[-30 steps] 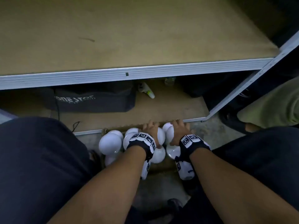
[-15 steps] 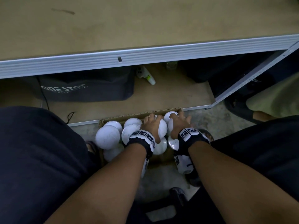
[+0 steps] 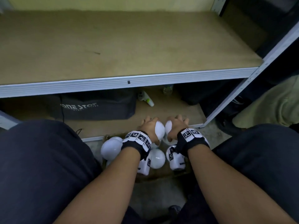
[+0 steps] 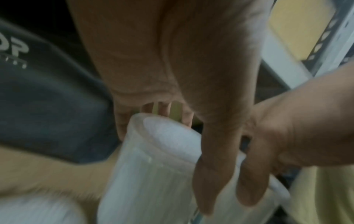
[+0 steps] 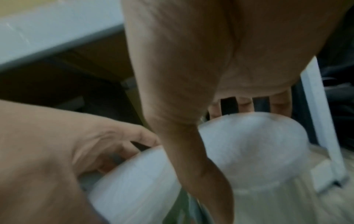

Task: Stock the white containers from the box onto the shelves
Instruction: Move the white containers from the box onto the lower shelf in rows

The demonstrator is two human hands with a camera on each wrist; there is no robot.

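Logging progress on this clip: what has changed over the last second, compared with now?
Both hands have lifted out of the cardboard box, each gripping a white container: left hand holds one, right hand the other, now raised in front of the lower shelf edge. The remaining containers, the black bag and the bare upper shelf are unchanged.

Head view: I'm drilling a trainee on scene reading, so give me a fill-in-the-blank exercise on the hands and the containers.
1. The left hand grips a ____ container.
2. The right hand grips ____ white container.
3. The upper shelf holds ____ white containers.
4. The dark bag sits on the ____ shelf.

Missing words: white; another; no; lower
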